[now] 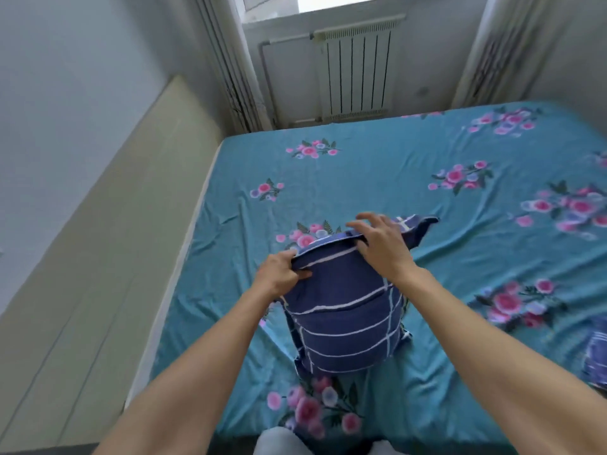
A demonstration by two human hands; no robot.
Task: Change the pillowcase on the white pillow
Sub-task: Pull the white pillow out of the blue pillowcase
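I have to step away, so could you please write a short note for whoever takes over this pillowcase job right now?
Left hand pinches the top edge of the navy checked pillowcase, which stands upright on the teal floral bed sheet.
Right hand rests open on that edge, fingers spread.
The case looks filled; no white pillow shows.
Left: close and smooth the open end, lay it flat.
More navy fabric lies at the right edge.

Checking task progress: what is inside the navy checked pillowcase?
The navy checked pillowcase stands bulging on the bed sheet, so something fills it. The left hand pinches its top edge; no pillow shows, the fabric covers it.
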